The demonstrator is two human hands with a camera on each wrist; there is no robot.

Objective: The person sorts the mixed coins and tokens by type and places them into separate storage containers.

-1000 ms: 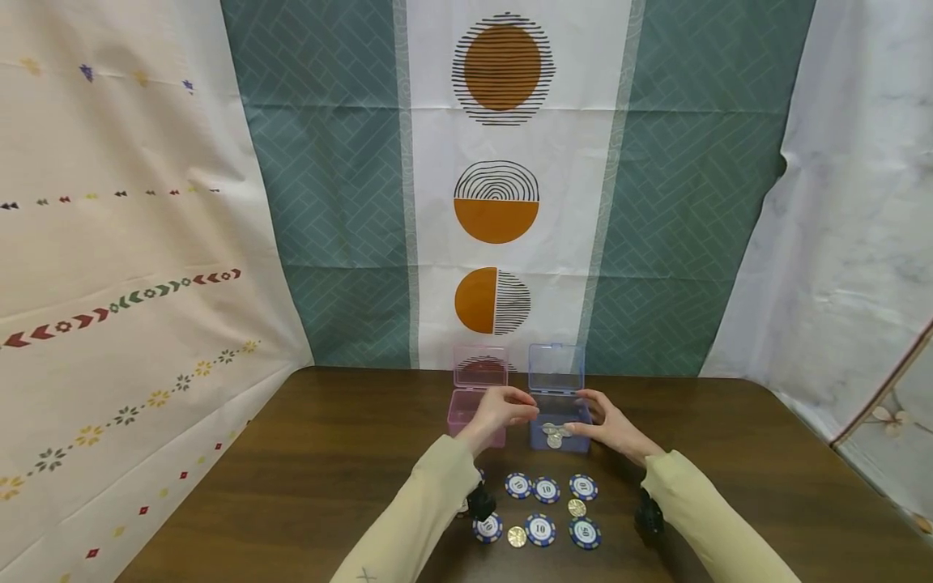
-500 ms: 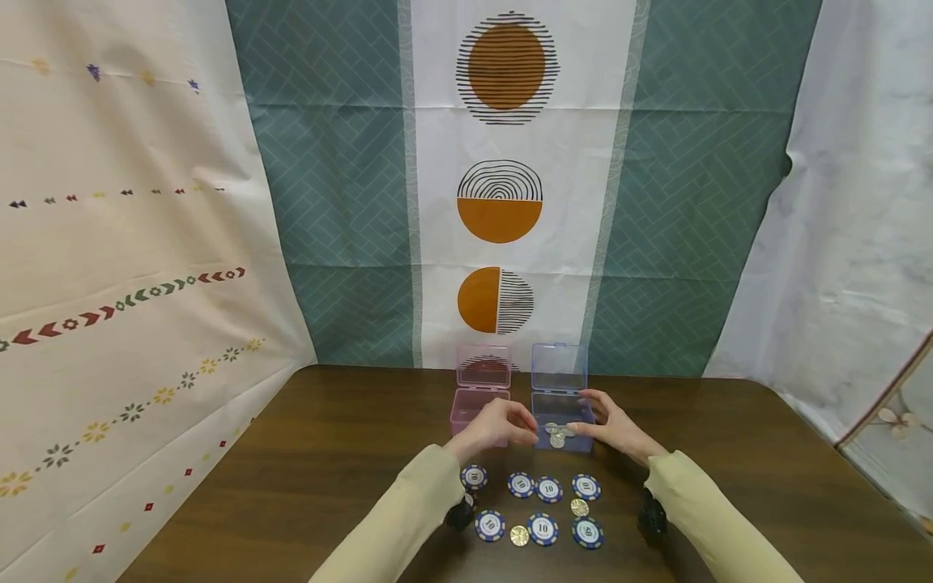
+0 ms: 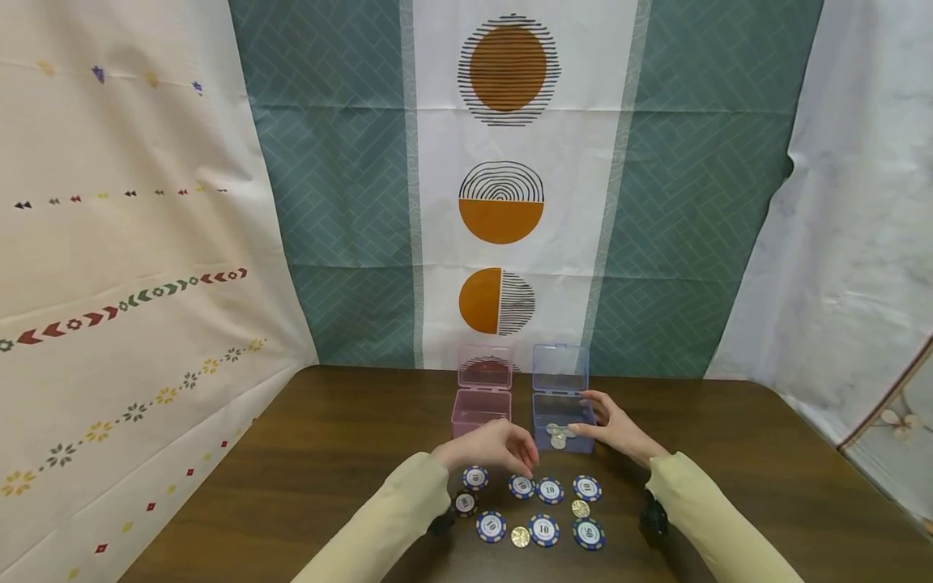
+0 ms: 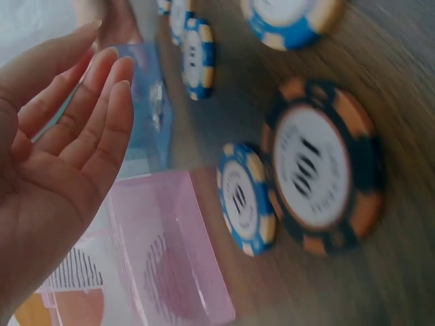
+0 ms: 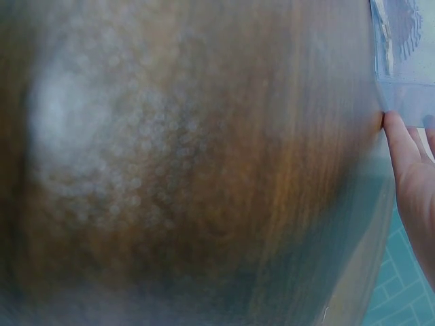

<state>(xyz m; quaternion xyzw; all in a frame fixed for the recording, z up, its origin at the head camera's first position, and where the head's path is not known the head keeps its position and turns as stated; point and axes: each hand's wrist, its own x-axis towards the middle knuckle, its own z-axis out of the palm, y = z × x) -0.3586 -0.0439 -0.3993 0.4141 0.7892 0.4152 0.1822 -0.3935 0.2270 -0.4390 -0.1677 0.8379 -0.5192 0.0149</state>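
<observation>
My left hand [image 3: 503, 449] hovers palm down, holding nothing, just above the far row of blue poker chips [image 3: 521, 486]. In the left wrist view its fingers [image 4: 95, 102] are straight and relaxed, with a blue chip [image 4: 248, 197] and a dark chip [image 4: 319, 166] below. My right hand [image 3: 608, 425] holds the right side of the open blue box [image 3: 557, 413] between thumb and fingers. Silver coins [image 3: 556, 436] lie inside that box. An open pink box [image 3: 477, 409] stands beside it on the left. In the right wrist view a fingertip [image 5: 397, 136] touches the blue box [image 5: 408, 68].
Several blue chips and two gold coins [image 3: 519, 536] lie in rows on the dark wooden table [image 3: 328, 453] near its front. Patterned curtains hang close behind the boxes and along both sides. Bare table extends left and right of the chips.
My left hand drew back from over the blue box toward me and lowered over the chips. My right hand stayed on the blue box.
</observation>
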